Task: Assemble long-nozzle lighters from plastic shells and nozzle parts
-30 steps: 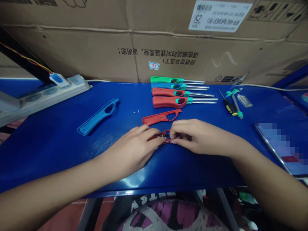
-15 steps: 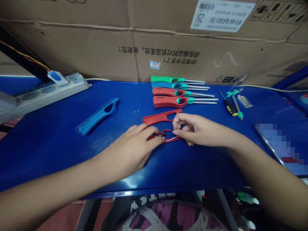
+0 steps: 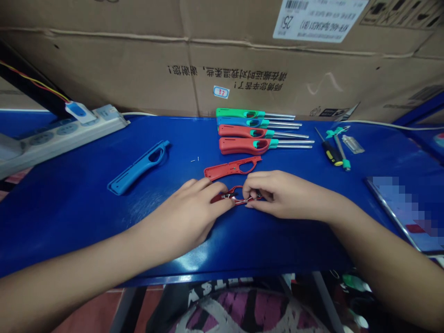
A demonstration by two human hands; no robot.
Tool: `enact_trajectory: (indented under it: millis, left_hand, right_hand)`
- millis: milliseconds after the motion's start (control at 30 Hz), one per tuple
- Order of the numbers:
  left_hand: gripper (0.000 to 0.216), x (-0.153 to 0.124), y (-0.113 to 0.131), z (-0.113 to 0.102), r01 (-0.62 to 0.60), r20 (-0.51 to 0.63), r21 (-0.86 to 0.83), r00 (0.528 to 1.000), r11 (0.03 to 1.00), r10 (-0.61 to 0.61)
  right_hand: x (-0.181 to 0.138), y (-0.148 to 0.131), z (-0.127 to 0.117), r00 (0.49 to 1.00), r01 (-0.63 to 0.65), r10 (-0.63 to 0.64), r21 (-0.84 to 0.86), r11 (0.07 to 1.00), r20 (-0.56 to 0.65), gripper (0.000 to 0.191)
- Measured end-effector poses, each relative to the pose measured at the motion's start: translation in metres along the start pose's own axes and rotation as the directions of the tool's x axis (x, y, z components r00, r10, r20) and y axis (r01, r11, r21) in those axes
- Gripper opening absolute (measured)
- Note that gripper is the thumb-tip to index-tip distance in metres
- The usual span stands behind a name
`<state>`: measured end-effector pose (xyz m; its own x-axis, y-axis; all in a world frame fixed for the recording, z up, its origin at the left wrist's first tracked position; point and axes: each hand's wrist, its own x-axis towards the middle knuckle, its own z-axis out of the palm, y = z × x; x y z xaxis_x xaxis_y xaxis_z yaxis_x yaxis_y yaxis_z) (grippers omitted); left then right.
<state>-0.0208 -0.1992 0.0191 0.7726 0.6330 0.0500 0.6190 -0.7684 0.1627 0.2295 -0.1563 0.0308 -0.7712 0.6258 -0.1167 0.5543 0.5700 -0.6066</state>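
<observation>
My left hand (image 3: 189, 215) lies palm down on the blue table (image 3: 86, 217), its fingertips pressing on a red lighter shell half (image 3: 237, 195) with small metal parts inside. My right hand (image 3: 277, 194) meets it from the right, fingers pinched on the same shell's trigger end. Just behind my fingers lies the other red shell half (image 3: 231, 168), untouched.
Several assembled long lighters (image 3: 258, 132), green, blue and red, lie in a row at the back. A blue shell half (image 3: 138, 167) lies to the left, a power strip (image 3: 58, 138) far left. A screwdriver (image 3: 329, 150) and small parts sit at the right, a phone (image 3: 405, 208) further right. Cardboard boxes (image 3: 138, 64) wall the back.
My right hand lifted back briefly, then returned onto the red shell half, fingers pinching it again. My left hand stayed in place.
</observation>
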Motion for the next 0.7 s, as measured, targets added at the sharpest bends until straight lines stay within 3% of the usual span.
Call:
enact_trajectory:
  millis: [333, 700]
  left_hand:
    - [0.035, -0.001, -0.0045, 0.0014, -0.028, -0.032, 0.024, 0.999, 0.999, 0.029]
    - [0.04, -0.0008, -0.0045, 0.0009, -0.066, -0.019, 0.101, 0.998, 0.993, 0.068]
  right_hand:
    - [-0.0049, 0.0015, -0.0064, 0.992, 0.115, -0.118, 0.06, 0.992, 0.054, 0.01]
    - [0.0016, 0.0034, 0.0029, 0.999, 0.033, -0.033, -0.022, 0.999, -0.039, 0.001]
